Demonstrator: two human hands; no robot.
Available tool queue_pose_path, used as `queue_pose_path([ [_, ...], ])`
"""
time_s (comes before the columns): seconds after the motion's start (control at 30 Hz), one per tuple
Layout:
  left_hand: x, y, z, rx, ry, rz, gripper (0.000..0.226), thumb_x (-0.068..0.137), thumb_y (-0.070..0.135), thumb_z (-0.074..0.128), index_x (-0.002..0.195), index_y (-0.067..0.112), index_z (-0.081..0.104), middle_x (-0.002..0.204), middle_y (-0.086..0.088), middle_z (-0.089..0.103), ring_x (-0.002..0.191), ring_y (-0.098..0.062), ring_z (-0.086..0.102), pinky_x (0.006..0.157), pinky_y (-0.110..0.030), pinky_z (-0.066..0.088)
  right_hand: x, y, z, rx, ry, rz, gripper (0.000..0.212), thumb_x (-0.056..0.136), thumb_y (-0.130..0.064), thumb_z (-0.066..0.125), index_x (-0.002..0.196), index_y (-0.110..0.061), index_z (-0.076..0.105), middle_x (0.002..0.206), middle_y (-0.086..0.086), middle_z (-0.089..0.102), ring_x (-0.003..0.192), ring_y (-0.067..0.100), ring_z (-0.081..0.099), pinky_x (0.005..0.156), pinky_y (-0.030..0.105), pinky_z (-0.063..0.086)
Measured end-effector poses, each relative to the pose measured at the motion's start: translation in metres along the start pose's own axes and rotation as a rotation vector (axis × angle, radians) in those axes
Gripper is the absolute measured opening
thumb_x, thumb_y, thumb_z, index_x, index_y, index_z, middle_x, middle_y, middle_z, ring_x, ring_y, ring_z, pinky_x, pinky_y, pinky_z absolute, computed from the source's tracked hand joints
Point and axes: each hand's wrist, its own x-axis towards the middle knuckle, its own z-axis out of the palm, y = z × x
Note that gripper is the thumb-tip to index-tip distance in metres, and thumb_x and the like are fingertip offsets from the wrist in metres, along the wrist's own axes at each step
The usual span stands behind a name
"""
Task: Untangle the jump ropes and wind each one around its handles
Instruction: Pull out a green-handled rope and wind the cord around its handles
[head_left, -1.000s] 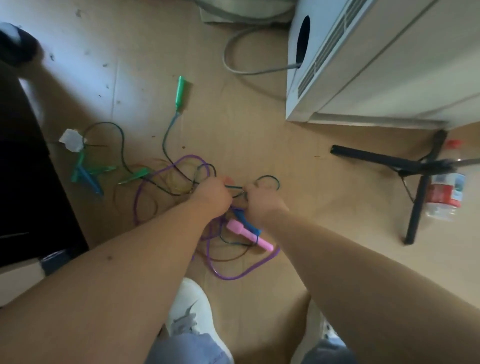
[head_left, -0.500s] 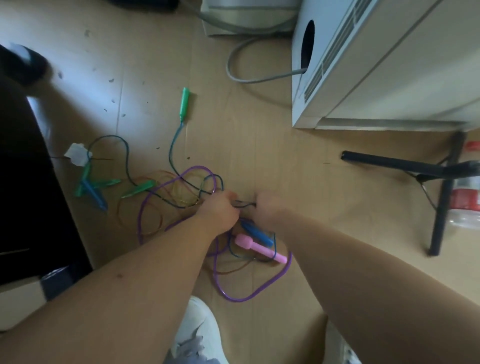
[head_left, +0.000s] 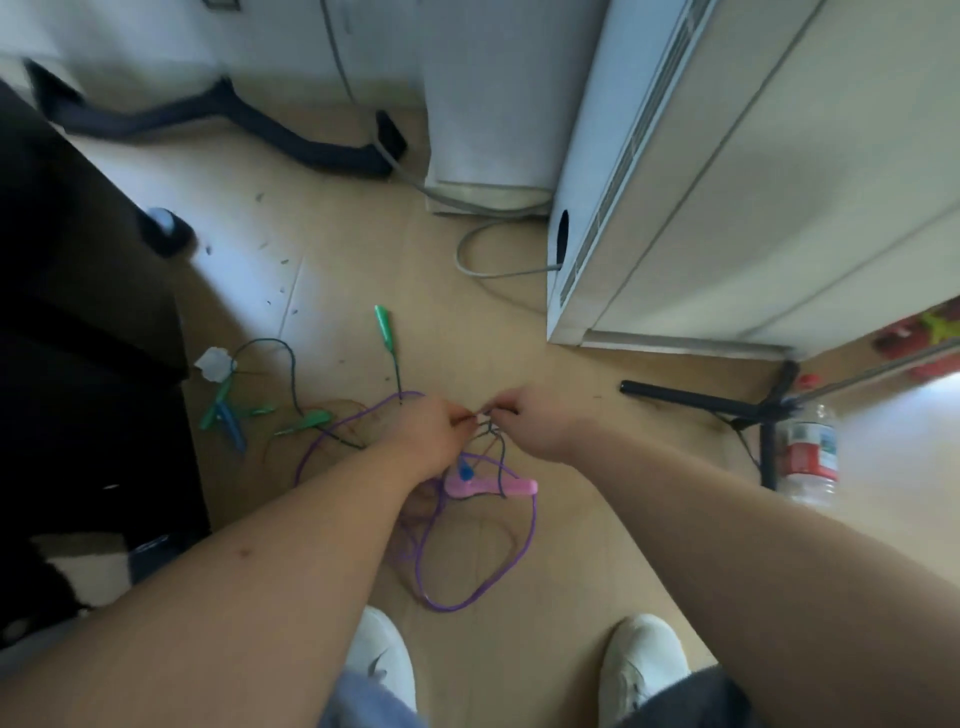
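Observation:
Several thin jump ropes lie tangled on the wooden floor. My left hand (head_left: 428, 434) and my right hand (head_left: 537, 421) pinch the same knot of dark cords (head_left: 488, 423), lifted a little above the floor. Below the hands hang a pink handle (head_left: 493, 487) and a small blue handle (head_left: 466, 472). A purple rope (head_left: 511, 564) loops toward my shoes. To the left lie a green handle (head_left: 383, 321), two more green handles (head_left: 310, 420) and a blue handle (head_left: 231, 428), joined by a dark green cord (head_left: 291, 374).
A white cabinet (head_left: 727, 197) stands at the right with a grey cable (head_left: 467, 260) going into it. A black tripod leg (head_left: 696, 399) and a plastic bottle (head_left: 810, 452) lie on the right. Dark furniture (head_left: 78, 338) fills the left. A crumpled paper (head_left: 213, 364) lies near the handles.
Both hands have risen with the knot of cords and moved slightly apart. The pink and blue handles now dangle beneath them. The view has tilted up and shows more floor and my shoes.

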Motion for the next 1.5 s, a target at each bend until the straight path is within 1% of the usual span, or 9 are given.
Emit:
queue_pose_path([
  [0.1, -0.03, 0.016, -0.02, -0.048, 0.082, 0.049, 0.028, 0.101, 0.035, 0.052, 0.112, 0.022, 0.075, 0.098, -0.008, 0.073, 0.09, -0.021, 0.065, 0.063, -0.026, 0.031, -0.036, -0.02, -0.022, -0.082, 0.053, -0.044, 0.035, 0.104, -0.029, 0.044, 0.131, -0.025, 0.065, 0.128, 0.002, 0.067, 0.117, 0.026, 0.061, 0.094, 0.033, 0.048],
  [0.27, -0.086, 0.046, -0.052, -0.19, 0.186, 0.115, 0.023, 0.1, 0.033, 0.055, 0.104, 0.022, 0.074, 0.084, 0.005, 0.07, 0.083, -0.016, 0.066, 0.068, -0.025, 0.042, -0.1, -0.056, -0.05, -0.134, 0.201, -0.135, 0.033, 0.104, -0.031, 0.044, 0.126, -0.021, 0.068, 0.124, 0.005, 0.069, 0.117, 0.027, 0.059, 0.091, 0.033, 0.046],
  [0.47, -0.148, 0.086, -0.084, -0.506, 0.292, 0.235, 0.015, 0.099, 0.022, 0.057, 0.101, 0.023, 0.073, 0.089, -0.002, 0.075, 0.075, -0.017, 0.074, 0.071, -0.034, 0.06, -0.163, -0.083, -0.067, -0.218, 0.244, -0.158, 0.02, 0.1, -0.03, 0.045, 0.092, -0.022, 0.061, 0.095, 0.005, 0.065, 0.095, 0.028, 0.061, 0.077, 0.034, 0.047],
  [0.73, -0.225, 0.139, -0.115, -0.866, 0.294, 0.29, 0.016, 0.1, 0.013, 0.057, 0.11, 0.013, 0.07, 0.108, -0.011, 0.072, 0.093, -0.03, 0.074, 0.083, -0.041, 0.061, -0.226, -0.102, -0.073, 0.182, 0.454, -0.189, 0.032, 0.08, -0.036, 0.079, 0.099, -0.025, 0.057, 0.089, -0.004, 0.063, 0.077, 0.016, 0.06, 0.073, 0.031, 0.051],
  [0.87, -0.256, 0.155, -0.132, -1.104, 0.299, 0.352, 0.013, 0.099, 0.016, 0.059, 0.106, 0.012, 0.068, 0.099, -0.012, 0.073, 0.089, -0.028, 0.074, 0.077, -0.037, 0.062, -0.248, -0.11, -0.077, 0.183, 0.367, -0.195, 0.028, 0.088, -0.034, 0.073, 0.113, -0.03, 0.061, 0.079, -0.002, 0.066, 0.064, 0.011, 0.061, 0.058, 0.024, 0.047],
  [1.0, -0.272, 0.173, -0.151, -1.409, 0.258, 0.372, 0.012, 0.1, 0.016, 0.058, 0.109, 0.01, 0.063, 0.087, -0.009, 0.072, 0.08, -0.025, 0.074, 0.075, -0.035, 0.063, -0.265, -0.113, -0.078, 0.08, 0.296, -0.19, 0.018, 0.098, -0.033, 0.06, 0.096, -0.016, 0.068, 0.075, -0.004, 0.062, 0.066, 0.012, 0.057, 0.059, 0.022, 0.047],
  [1.23, -0.282, 0.169, -0.146, -0.895, 0.188, 0.234, 0.055, 0.095, -0.001, 0.046, 0.147, 0.017, 0.042, 0.125, -0.008, 0.059, 0.11, -0.025, 0.059, 0.093, -0.045, 0.052, -0.281, -0.13, -0.109, 0.149, 0.453, -0.267, 0.026, 0.102, -0.037, 0.05, 0.102, -0.021, 0.072, 0.093, -0.003, 0.07, 0.081, 0.014, 0.062, 0.068, 0.026, 0.046],
  [1.4, -0.278, 0.156, -0.115, -0.65, 0.165, 0.227, 0.045, 0.096, 0.016, 0.058, 0.139, 0.027, 0.049, 0.124, -0.001, 0.065, 0.106, -0.014, 0.059, 0.078, -0.03, 0.047, -0.276, -0.147, -0.129, 0.487, 0.509, -0.281, 0.035, 0.102, -0.034, 0.046, 0.083, -0.013, 0.068, 0.083, 0.009, 0.074, 0.078, 0.027, 0.069, 0.086, 0.046, 0.058],
  [1.5, -0.27, 0.147, -0.106, -0.62, 0.133, 0.277, 0.036, 0.097, 0.024, 0.06, 0.133, 0.026, 0.054, 0.117, 0.004, 0.07, 0.105, -0.009, 0.063, 0.081, -0.022, 0.045, -0.274, -0.151, -0.14, 0.689, 0.502, -0.302, 0.034, 0.104, -0.032, 0.044, 0.083, -0.011, 0.06, 0.065, 0.008, 0.062, 0.062, 0.029, 0.062, 0.067, 0.04, 0.056],
])
